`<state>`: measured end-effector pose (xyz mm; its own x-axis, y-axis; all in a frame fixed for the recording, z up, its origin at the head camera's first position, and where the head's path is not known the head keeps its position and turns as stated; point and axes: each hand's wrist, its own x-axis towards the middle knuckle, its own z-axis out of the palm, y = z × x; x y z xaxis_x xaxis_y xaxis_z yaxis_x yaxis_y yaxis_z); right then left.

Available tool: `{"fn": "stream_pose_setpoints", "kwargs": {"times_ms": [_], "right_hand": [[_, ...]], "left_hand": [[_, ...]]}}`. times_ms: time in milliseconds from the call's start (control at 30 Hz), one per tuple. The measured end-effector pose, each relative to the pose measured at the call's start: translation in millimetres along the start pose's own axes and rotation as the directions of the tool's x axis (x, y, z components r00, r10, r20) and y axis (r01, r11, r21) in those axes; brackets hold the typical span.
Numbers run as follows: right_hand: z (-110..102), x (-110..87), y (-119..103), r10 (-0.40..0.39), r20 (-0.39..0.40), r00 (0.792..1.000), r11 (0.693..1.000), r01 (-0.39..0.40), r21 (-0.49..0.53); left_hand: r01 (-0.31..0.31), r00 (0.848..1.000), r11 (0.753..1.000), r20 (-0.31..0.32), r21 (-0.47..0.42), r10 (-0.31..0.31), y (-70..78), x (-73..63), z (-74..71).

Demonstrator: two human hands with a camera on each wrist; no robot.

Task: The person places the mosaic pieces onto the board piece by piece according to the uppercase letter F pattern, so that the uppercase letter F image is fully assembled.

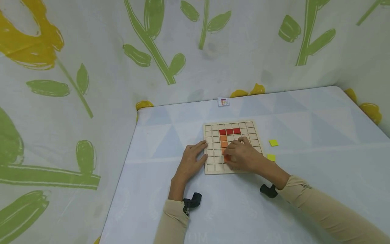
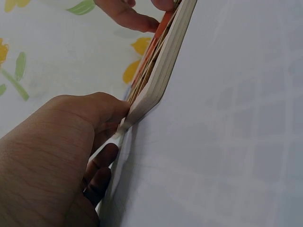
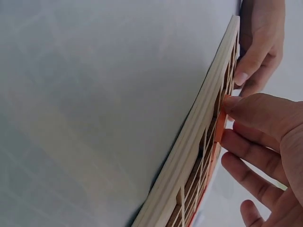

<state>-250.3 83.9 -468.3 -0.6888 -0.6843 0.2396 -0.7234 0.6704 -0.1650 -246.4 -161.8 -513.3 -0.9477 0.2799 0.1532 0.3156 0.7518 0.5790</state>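
Note:
A square wooden grid board (image 1: 210,167) lies on the table. Three red tiles (image 1: 230,131) form a row near its far side, and a column of orange tiles (image 1: 223,144) runs toward me from the row's left end. Over the near part of that column, my right hand (image 1: 243,156) pinches an orange tile (image 3: 220,125) between thumb and fingers, right at the grid in the right wrist view. My left hand (image 1: 190,160) rests at the board's left edge, fingers spread. In the left wrist view its thumb touches the rim near a corner.
Two yellow tiles (image 1: 273,142) lie on the table to the right of the board, the nearer one beside my right forearm. A small card with a coloured grid pattern (image 1: 223,101) sits at the table's far edge. Behind it hangs a leaf-patterned cloth (image 1: 243,61).

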Motion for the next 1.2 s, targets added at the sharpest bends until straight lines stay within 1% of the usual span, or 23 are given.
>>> {"fn": "stream_pose_setpoints", "kwargs": {"times_ms": [333, 633, 800, 933, 1067, 1200], "right_hand": [[1.9, -1.3, 2.2, -0.007, -0.013, 1.000, 1.000, 0.007, 0.021], [2.7, -2.4, 4.1, -0.011, -0.011, 1.000, 0.999, 0.012, 0.034], [-2.7, -8.2, 8.7, 0.025, -0.023, 0.999, 0.997, -0.024, 0.080], [-8.9, -15.7, 15.7, 0.069, -0.026, 0.997, 0.991, -0.065, 0.113], [-14.3, -23.3, 24.1, 0.105, -0.015, 0.994, 0.987, -0.102, 0.123], [-16.2, -31.9, 34.5, 0.124, -0.025, 0.992, 0.986, -0.120, 0.115]], "left_hand": [[-0.012, 1.000, 1.000, -0.003, -0.007, 0.012, 1.3, 0.2, 0.2], [-0.007, 1.000, 1.000, 0.008, -0.015, 0.007, 2.0, 1.7, 1.2], [-0.017, 1.000, 1.000, -0.002, -0.018, 0.017, 3.3, 1.8, 1.2], [-0.004, 1.000, 1.000, 0.001, -0.011, 0.004, 5.2, 1.1, -0.6], [0.007, 1.000, 1.000, 0.001, -0.015, -0.007, 5.3, -0.1, -1.9], [0.021, 1.000, 1.000, 0.008, -0.024, -0.020, 3.3, -1.4, -1.5]]}}
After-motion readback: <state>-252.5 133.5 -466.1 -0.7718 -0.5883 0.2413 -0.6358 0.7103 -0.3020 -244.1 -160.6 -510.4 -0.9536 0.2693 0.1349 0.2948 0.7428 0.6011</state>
